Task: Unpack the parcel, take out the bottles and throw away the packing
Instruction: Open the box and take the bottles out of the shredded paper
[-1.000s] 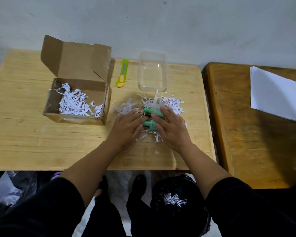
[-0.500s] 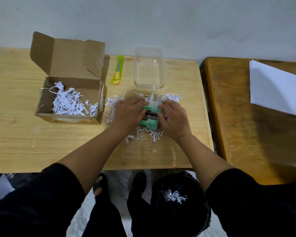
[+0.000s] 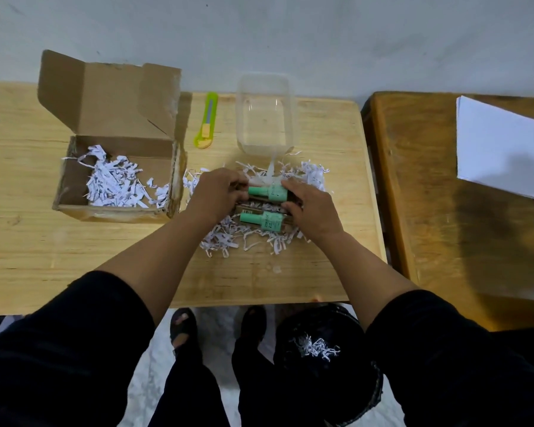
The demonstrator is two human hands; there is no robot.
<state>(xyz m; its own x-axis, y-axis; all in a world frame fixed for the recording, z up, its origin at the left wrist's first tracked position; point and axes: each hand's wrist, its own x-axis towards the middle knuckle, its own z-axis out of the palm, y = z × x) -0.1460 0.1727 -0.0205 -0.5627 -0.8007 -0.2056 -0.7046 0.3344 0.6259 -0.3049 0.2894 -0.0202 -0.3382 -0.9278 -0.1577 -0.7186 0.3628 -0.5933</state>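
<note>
Two small green bottles lie on their sides in a heap of white shredded paper [image 3: 309,177] on the wooden table. My left hand [image 3: 216,195] and my right hand [image 3: 313,208] close on the two ends of the far bottle [image 3: 267,192]. The near bottle [image 3: 261,221] lies just in front of it, between my wrists. An open cardboard box [image 3: 74,186] stands to the left, with more shredded paper [image 3: 114,183] inside it.
A clear plastic tub [image 3: 265,87] stands behind the heap, and a green utility knife [image 3: 207,124] lies to its left. A black bin [image 3: 324,359] with some shreds sits on the floor at my feet. A darker table [image 3: 429,211] with white paper [image 3: 503,149] adjoins on the right.
Both hands have moved from lying flat over the bottles to gripping the far bottle's ends. The left hand slid forward and up the heap. The camera view shifted slightly.
</note>
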